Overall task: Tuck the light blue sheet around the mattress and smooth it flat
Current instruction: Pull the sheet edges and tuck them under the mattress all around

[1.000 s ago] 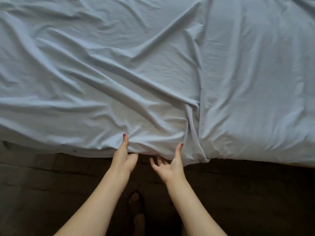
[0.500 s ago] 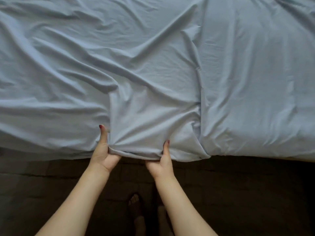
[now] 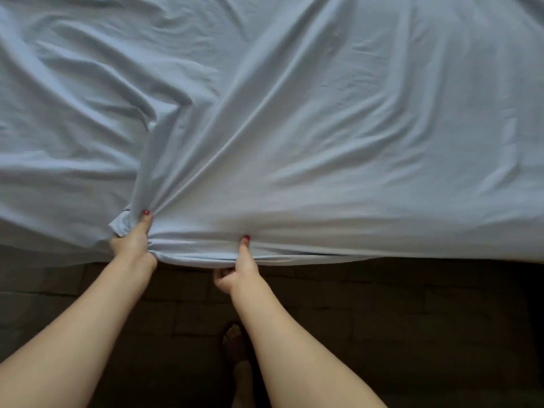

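The light blue sheet (image 3: 294, 113) covers the whole bed and hides the mattress. Deep creases run diagonally from the upper right down to a bunch at the near edge. My left hand (image 3: 131, 242) is closed on that bunch of sheet at the near edge, thumb on top. My right hand (image 3: 237, 270) grips the sheet's hem a little to the right, thumb pressed on top and fingers curled under the edge. The stretch of hem between both hands is pulled taut over the bed's side.
A dark tiled floor (image 3: 382, 319) runs along the near side of the bed. A bare foot in a sandal (image 3: 235, 343) stands on it between my forearms.
Both hands have closed on the hem and pulled it toward me. The vertical fold at the middle has flattened, and long diagonal creases now fan out from my left hand.
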